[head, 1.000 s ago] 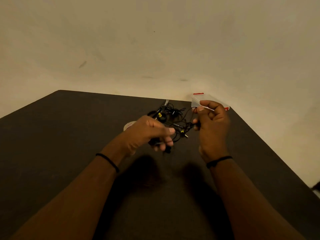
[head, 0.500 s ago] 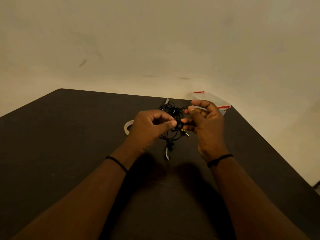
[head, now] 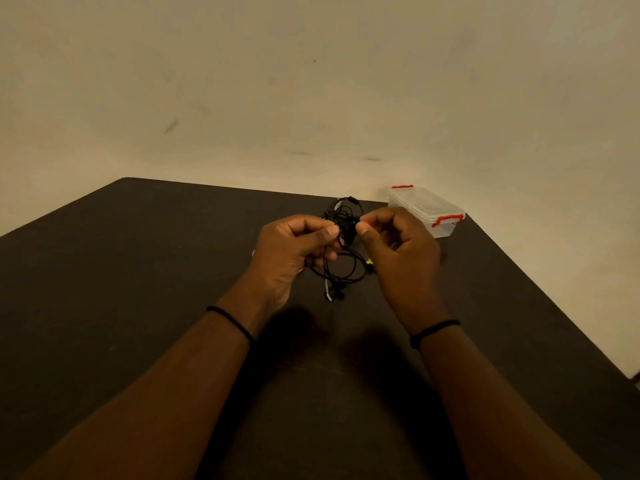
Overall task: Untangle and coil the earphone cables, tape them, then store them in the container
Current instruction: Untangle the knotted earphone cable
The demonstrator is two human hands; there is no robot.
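1. Head view, hands: the left hand and the right hand are raised side by side over the dark table, thumbs facing each other. Each pinches the tangle of black earphone cables between thumb and forefinger at its upper part. Gripping close together probably lets the fingers work a single knot while the slack hangs clear.

2. Head view, cables: loops droop below the hands toward the table. A small yellow piece shows beside the right hand; what it is cannot be told. A pale-tipped end is lowest, at or just above the tabletop. More cable shows behind the fingers, toward the far edge.

3. Head view, container: a clear plastic container with red latches sits at the far right corner of the table, lid on, apart from the hands. It looks parked out of the way until storing.

4. Judgement: untangling is in hand; coiling, taping and storing are not yet done. No tape is plainly visible.
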